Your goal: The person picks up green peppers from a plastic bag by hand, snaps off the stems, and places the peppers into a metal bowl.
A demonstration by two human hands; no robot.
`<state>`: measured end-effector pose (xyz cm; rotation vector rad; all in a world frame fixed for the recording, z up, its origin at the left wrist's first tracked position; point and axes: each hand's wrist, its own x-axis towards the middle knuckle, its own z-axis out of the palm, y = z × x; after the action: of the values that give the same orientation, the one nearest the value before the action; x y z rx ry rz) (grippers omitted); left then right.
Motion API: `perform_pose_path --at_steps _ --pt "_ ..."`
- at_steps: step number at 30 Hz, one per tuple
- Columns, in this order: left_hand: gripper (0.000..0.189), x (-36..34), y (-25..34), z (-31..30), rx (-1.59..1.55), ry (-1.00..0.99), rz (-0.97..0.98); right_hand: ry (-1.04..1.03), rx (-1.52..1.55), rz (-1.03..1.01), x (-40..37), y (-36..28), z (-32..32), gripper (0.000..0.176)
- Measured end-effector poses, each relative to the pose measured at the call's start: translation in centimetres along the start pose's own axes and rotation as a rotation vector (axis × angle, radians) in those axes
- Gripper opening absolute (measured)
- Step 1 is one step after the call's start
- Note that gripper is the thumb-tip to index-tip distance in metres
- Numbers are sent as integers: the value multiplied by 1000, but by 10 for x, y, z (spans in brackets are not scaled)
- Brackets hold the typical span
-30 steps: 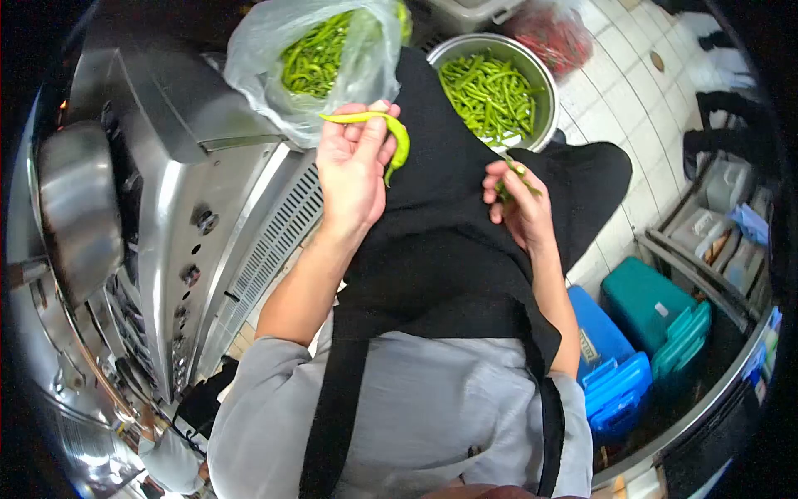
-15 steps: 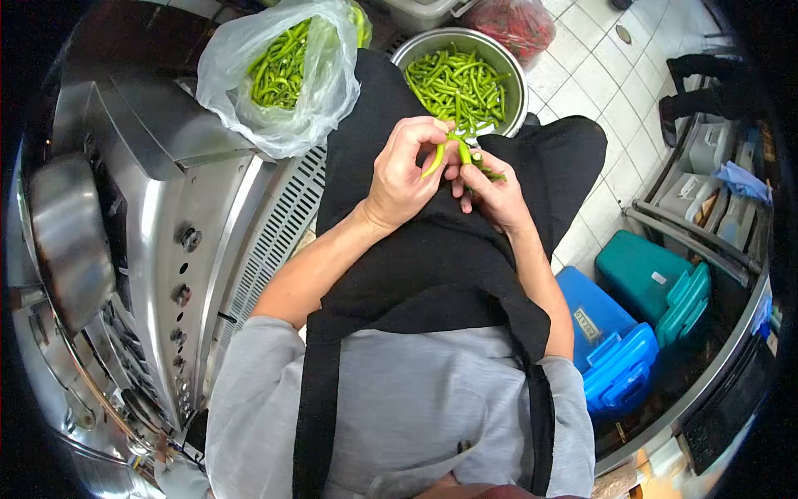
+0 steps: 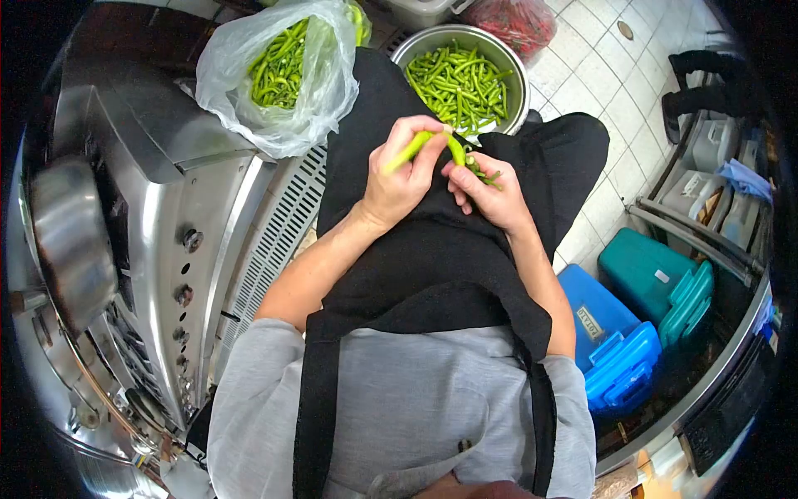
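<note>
My left hand (image 3: pixel 399 176) is closed on a long green chili pepper (image 3: pixel 407 152), which lies slanted across the fingers. Its fingertips also meet the top of a second green chili (image 3: pixel 456 150). That second chili runs down to the thumb and fingers of my right hand (image 3: pixel 492 193), which is closed around several green stems (image 3: pixel 482 170) as well. Just beyond the hands stands a round metal bowl (image 3: pixel 520 93) with many green chilies (image 3: pixel 457 83) in it. To its left, an open clear plastic bag (image 3: pixel 327 104) holds more green chilies (image 3: pixel 281 71).
A bag of red chilies (image 3: pixel 519 29) sits behind the bowl. On the left is a steel cooking range with knobs (image 3: pixel 184 294) and a large pan (image 3: pixel 76 241). Blue (image 3: pixel 619 366) and teal bins (image 3: pixel 648 270) stand at right, near a metal rack (image 3: pixel 690 233). Another person's dark-clothed legs (image 3: pixel 706 83) show at upper right.
The chili in my left hand now lies across the fingers, pointing lower left, instead of hanging below the fingertips. My right hand has shifted slightly down.
</note>
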<state>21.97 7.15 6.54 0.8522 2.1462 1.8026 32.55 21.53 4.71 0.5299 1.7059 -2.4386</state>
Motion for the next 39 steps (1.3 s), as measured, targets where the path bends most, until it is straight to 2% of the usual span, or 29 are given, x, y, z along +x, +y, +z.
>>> perform_pose_path --at_steps 1,3,4,5,6,7,9,11,13,15,16,18,20,21,23,24,26,28,29,31,32,35,36,39 --pt "13 2 1 -3 0 -4 0 -22 -46 19 0 -1 0 21" --pt "14 5 3 -9 226 -31 316 -16 -37 1 -2 2 1 22" --pt "13 4 1 -11 221 -41 191 -17 -74 -4 -2 0 1 22" --pt "13 6 -2 -10 225 -40 190 -20 -111 -9 -3 0 2 21" --pt "14 9 -8 -7 -7 -4 -113 -23 -109 -7 -4 0 5 21" --pt "15 13 -14 -5 -242 31 -411 -67 -182 -92 -5 0 6 20" --pt "22 21 -33 -8 -209 12 -493 -132 -320 -281 -7 -1 8 16" --pt "29 38 -36 -6 -82 -102 -612 -120 -374 -286 -8 -1 9 15" --pt "31 60 -53 2 -69 -129 -553 -82 -287 -132 -6 -4 12 16" --pt "34 84 -42 6 160 -108 -383 -33 -254 -73 -6 -3 11 20" --pt "34 88 -33 -4 171 -89 -384 -32 -265 -70 -7 -4 10 20" --pt "35 93 -17 -21 347 164 23 -34 -275 -72 -8 -4 6 21" --pt "28 92 -15 -56 -25 301 -33 20 -168 -56 -9 -2 3 23" --pt "27 91 -19 -77 -51 410 -35 14 -166 -52 -8 -1 3 23" --pt "33 95 -65 -124 70 650 -5 54 -92 -32 -7 2 3 25" --pt "34 99 -83 -144 106 778 -63 53 -79 -35 -5 3 5 26" --pt "37 109 -133 -180 376 856 -156 41 -82 -9 -2 5 6 26" --pt "38 119 -163 -206 742 785 -446 31 -91 27 0 3 6 26" --pt "38 124 -173 -213 727 787 -451 34 -99 43 0 2 7 26" --pt "36 130 -195 -221 1012 541 -729 57 -118 40 -1 2 6 26" --pt "37 134 -219 -230 1065 447 -751 72 -120 35 -3 2 4 26" --pt "38 141 -270 -246 1198 347 -718 119 -104 25 -7 5 -1 27" --pt "39 141 -244 -240 1189 372 -597 142 -84 19 -8 6 -2 27" --pt "36 139 -219 -231 1229 370 -486 148 -42 24 -4 9 0 26"
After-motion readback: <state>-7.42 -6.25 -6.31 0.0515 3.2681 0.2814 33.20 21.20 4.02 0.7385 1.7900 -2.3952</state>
